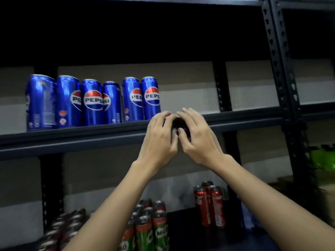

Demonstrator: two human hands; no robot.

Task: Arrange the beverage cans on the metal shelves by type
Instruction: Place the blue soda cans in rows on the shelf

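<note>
Six tall blue Pepsi cans point(94, 102) stand upright in a row on the metal shelf point(72, 136). The left hand point(159, 138) and right hand point(197, 136) curl together around a small dark thing point(178, 122); perhaps a can, too blurred to tell.

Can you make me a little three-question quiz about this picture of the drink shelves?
1. Count: how many blue Pepsi cans stand on the upper shelf?
2. True or false: the Milo cans stand on the same shelf as the Pepsi cans.
3. Pick one: the two hands are raised (A) right of the Pepsi row, (B) left of it, (C) below the red cans.

Key:
1. Six.
2. False; they are on the lower shelf.
3. A; the left hand and right hand are cupped round something dark.
</note>
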